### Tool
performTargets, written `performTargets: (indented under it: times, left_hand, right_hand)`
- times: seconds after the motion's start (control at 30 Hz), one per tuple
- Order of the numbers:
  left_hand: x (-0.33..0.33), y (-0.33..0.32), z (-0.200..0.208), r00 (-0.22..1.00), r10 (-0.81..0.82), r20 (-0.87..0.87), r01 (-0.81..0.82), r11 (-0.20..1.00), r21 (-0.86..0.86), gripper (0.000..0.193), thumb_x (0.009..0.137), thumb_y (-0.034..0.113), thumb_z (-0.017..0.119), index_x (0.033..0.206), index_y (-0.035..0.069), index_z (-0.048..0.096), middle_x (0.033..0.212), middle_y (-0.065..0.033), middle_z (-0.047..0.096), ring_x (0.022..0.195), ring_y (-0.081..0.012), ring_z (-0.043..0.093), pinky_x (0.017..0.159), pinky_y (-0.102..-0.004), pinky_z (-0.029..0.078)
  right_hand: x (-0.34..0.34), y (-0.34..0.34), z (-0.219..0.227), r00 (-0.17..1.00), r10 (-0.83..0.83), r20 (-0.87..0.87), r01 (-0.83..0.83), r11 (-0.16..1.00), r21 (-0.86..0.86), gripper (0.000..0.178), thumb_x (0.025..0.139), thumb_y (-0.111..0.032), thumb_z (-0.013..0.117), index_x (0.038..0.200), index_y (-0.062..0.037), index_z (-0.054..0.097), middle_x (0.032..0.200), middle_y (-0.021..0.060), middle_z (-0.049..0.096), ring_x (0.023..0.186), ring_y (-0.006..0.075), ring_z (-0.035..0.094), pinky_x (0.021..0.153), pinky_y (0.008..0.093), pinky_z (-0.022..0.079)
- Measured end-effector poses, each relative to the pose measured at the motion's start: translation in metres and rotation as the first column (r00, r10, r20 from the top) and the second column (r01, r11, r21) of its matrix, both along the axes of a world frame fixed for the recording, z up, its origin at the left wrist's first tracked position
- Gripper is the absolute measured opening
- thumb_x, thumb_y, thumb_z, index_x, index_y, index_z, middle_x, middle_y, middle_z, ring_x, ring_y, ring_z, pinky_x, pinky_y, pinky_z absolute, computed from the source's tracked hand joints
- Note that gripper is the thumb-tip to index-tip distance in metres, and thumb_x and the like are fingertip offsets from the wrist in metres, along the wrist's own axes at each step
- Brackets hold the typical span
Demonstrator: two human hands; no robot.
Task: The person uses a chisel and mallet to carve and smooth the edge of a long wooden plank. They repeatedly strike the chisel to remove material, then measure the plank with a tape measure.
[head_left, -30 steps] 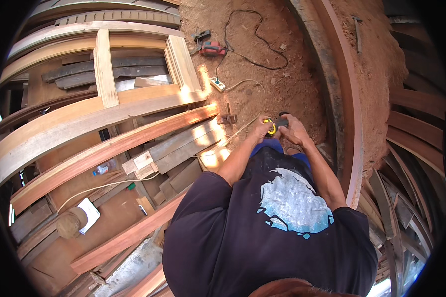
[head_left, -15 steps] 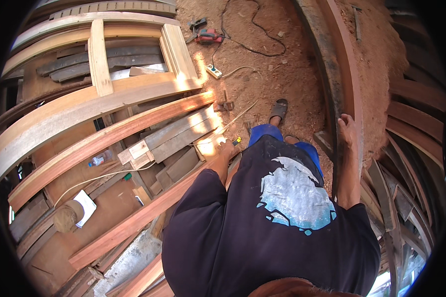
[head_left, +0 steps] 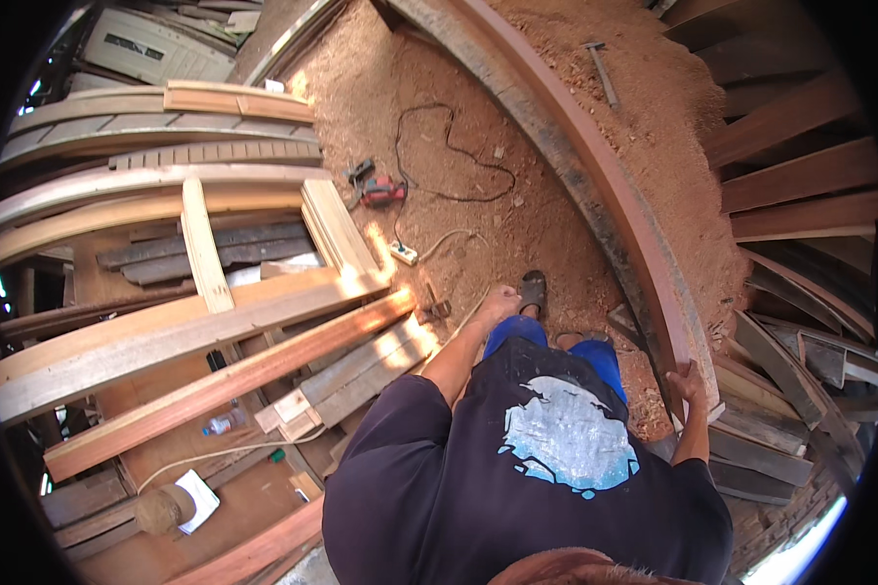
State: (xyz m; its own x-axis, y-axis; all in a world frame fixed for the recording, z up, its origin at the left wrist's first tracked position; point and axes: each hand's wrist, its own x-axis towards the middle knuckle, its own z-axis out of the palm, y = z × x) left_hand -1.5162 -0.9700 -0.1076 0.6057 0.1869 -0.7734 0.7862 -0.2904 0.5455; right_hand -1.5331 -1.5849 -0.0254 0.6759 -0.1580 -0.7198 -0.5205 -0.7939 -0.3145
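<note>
My right hand (head_left: 691, 382) grips the near end of a long reddish-brown wooden beam (head_left: 610, 161), with its fingers at the beam's edge. The beam curves away from me in this view, beside a darker, dirt-stained timber (head_left: 546, 136). My left hand (head_left: 500, 300) is stretched forward over the dirt near my sandalled foot (head_left: 534, 291). Its fingers are curled closed, and whatever they may hold is hidden. To its left, a squared wood block tool (head_left: 439, 308) stands by the ends of stacked planks (head_left: 361, 366).
A red power tool (head_left: 382, 192) with a black cord and a white socket strip (head_left: 405, 253) lie on the dirt. A hammer (head_left: 603, 76) rests beyond the beam. Left are a pale wooden frame (head_left: 156, 336) and a bottle (head_left: 226, 421); boards (head_left: 810, 214) line the right.
My left hand has moved forward and right from the planks; the yellow-and-black item seen at it no longer shows. My right hand is now at the beam's near end. The view has shifted.
</note>
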Motion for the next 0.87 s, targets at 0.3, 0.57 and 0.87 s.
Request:
performTargets:
  times: [0.3, 0.57, 0.87]
  left_hand:
    - [0.135, -0.235, 0.057, 0.986, -0.127, -0.11, 0.049, 0.846, -0.53, 0.106, 0.092, 0.049, 0.081, 0.164, 0.001, 0.02, 0.159, -0.0278, 0.042, 0.138, -0.0446, 0.053, 0.111, -0.0627, 0.046]
    - [0.119, -0.376, 0.066, 0.949, 0.26, -0.181, -0.314, 0.845, -0.432, 0.107, 0.085, 0.046, 0.088, 0.159, 0.001, 0.025, 0.161, -0.0258, 0.037, 0.147, -0.0462, 0.038, 0.114, -0.0686, 0.034]
    - [0.122, -0.386, 0.044, 0.92, 0.39, 0.041, -0.339, 0.845, -0.414, 0.06, 0.092, 0.011, 0.08, 0.144, -0.001, 0.053, 0.14, -0.0154, 0.064, 0.124, -0.028, 0.066, 0.105, -0.0448, 0.053]
  right_hand:
    - [-0.032, 0.04, -0.035, 0.957, -0.128, 0.26, 0.21, 0.924, -0.319, 0.068, 0.078, -0.021, 0.082, 0.14, -0.0054, 0.058, 0.13, 0.0211, 0.068, 0.123, 0.0399, 0.063, 0.109, 0.0528, 0.044]
    - [-0.037, 0.064, 0.013, 0.94, -0.141, 0.309, 0.275, 0.851, -0.448, 0.059, 0.085, -0.025, 0.078, 0.139, -0.0094, 0.06, 0.138, 0.0172, 0.066, 0.124, 0.0436, 0.062, 0.108, 0.0532, 0.045]
    - [-0.086, -0.009, -0.028, 0.819, -0.567, 0.087, 0.47, 0.75, 0.466, 0.1, 0.086, -0.047, 0.082, 0.167, -0.016, 0.031, 0.168, 0.02, 0.038, 0.157, 0.0454, 0.03, 0.131, 0.0471, 0.022]
